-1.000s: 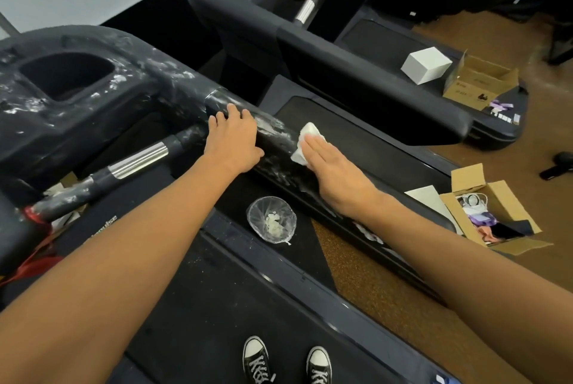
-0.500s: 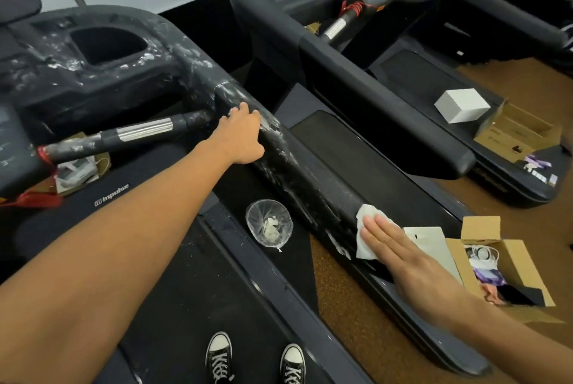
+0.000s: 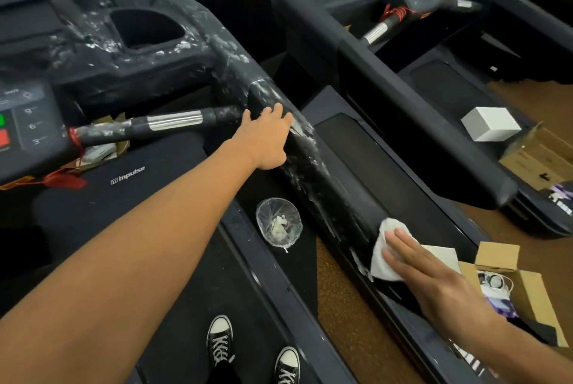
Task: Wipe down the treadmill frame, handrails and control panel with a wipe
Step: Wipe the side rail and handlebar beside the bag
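Observation:
The black treadmill's right handrail (image 3: 328,185) runs from the console down to the lower right, smeared with white streaks. My left hand (image 3: 266,138) grips its upper part, fingers curled over the top. My right hand (image 3: 434,278) lies flat near the rail's lower end, fingers together, pressing a white wipe (image 3: 383,255) against the rail. The smeared console top with a cup recess (image 3: 145,30) and the control panel (image 3: 28,126) with red and green buttons sit at the left. A short grip bar (image 3: 173,121) with a metal band juts from the rail.
A clear plastic cup (image 3: 278,222) with white scraps sits on the treadmill's side step. A second treadmill (image 3: 403,98) stands to the right with a white box (image 3: 490,123) on it. Open cardboard boxes (image 3: 527,287) lie on the brown floor. My black sneakers (image 3: 251,349) stand on the belt.
My right hand has slid the wipe down the handrail from beside my left hand to the rail's lower end. My left hand stays on the upper rail.

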Tool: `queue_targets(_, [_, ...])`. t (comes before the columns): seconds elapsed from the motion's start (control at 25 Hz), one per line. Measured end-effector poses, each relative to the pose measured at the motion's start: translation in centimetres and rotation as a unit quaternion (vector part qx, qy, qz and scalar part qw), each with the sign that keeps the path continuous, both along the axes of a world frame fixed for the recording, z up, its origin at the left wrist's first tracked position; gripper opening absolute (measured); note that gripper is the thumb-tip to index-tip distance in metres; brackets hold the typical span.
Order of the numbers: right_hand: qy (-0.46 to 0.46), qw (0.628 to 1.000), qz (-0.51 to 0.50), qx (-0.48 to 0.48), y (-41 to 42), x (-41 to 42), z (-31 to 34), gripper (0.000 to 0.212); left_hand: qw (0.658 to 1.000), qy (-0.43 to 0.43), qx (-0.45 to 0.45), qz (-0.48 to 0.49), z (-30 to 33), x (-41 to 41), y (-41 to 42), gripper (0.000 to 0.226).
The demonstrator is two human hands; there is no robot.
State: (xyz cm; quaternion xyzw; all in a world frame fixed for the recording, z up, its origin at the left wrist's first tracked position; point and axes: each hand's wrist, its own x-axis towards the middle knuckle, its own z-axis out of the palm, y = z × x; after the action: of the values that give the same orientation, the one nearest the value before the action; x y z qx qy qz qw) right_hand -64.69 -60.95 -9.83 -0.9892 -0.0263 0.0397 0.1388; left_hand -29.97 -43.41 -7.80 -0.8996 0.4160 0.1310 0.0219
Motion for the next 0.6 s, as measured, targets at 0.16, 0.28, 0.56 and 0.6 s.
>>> queue_targets(0.16, [0.014,0.991,0.130,0.021,-2.7,2.8,0.9,0.045,1.000,0.001,0.008,-0.017,0.2,0.5,-0.2,0.082])
queue_targets(0.28, [0.006,0.974,0.224,-0.021,-3.6,8.1,0.3,0.047,0.999,-0.002,0.027,-0.025,0.6,1.4,-0.1,0.079])
queue_targets(0.56, [0.045,0.907,0.317,-0.273,2.9,25.0,1.1,0.040,0.999,-0.002,0.043,-0.017,1.1,1.4,-0.5,0.066])
queue_targets(0.6, [0.056,0.898,0.318,-0.299,3.8,26.0,1.1,0.035,0.999,0.001,0.043,-0.015,1.2,1.4,-0.4,0.065])
